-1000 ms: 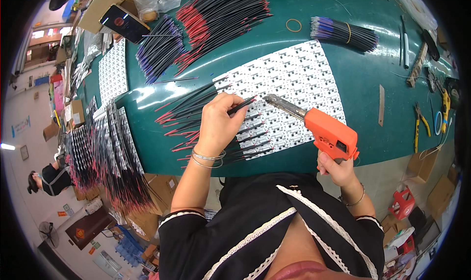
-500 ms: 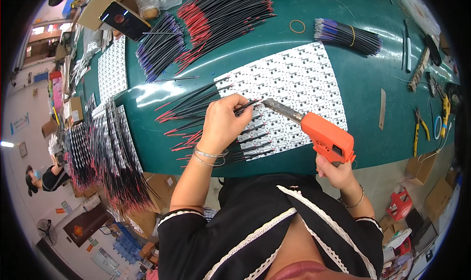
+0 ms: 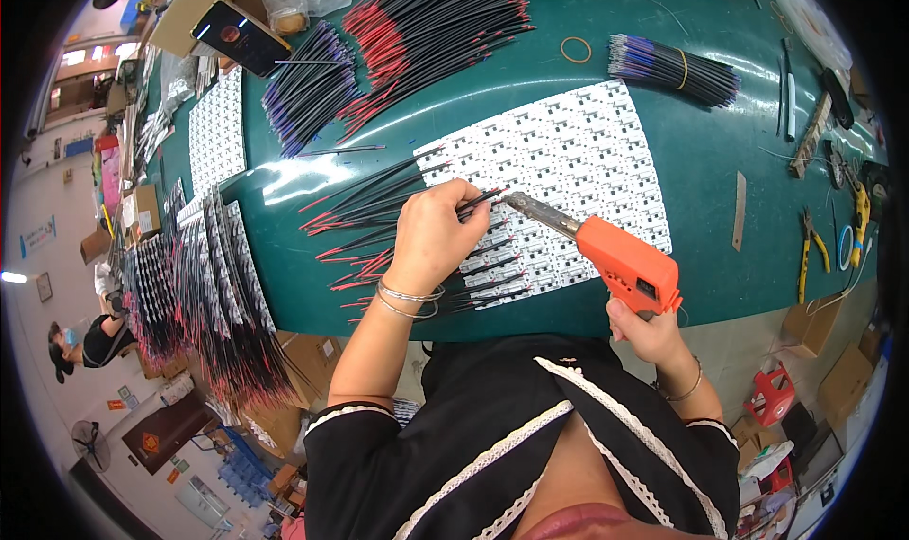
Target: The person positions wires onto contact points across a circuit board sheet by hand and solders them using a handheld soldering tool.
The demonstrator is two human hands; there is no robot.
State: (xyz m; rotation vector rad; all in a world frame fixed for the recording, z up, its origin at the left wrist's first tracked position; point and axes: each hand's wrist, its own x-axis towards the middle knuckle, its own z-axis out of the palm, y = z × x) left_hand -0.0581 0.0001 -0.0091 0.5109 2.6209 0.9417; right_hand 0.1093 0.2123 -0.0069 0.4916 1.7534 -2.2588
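The left hand point(image 3: 436, 228) pinches a black wire point(image 3: 485, 197), its end beside the tip of an orange soldering gun point(image 3: 630, 265) gripped in the right hand point(image 3: 648, 334); whether tip and wire touch is too small to tell. A white sheet of small circuit boards point(image 3: 587, 176) lies ahead of the right hand, with red-ended black wires point(image 3: 365, 197) fanning out leftward around the left hand. Farther beyond the left hand sit a red-and-black wire pile point(image 3: 445, 24) and a phone point(image 3: 237, 36). Beyond the right hand lies a banded wire bundle point(image 3: 674, 70); to its right, yellow-handled pliers point(image 3: 805, 256).

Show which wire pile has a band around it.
The rightmost bundle: a yellowish band circles it; the red-tipped pile and left blue-tipped pile show none.
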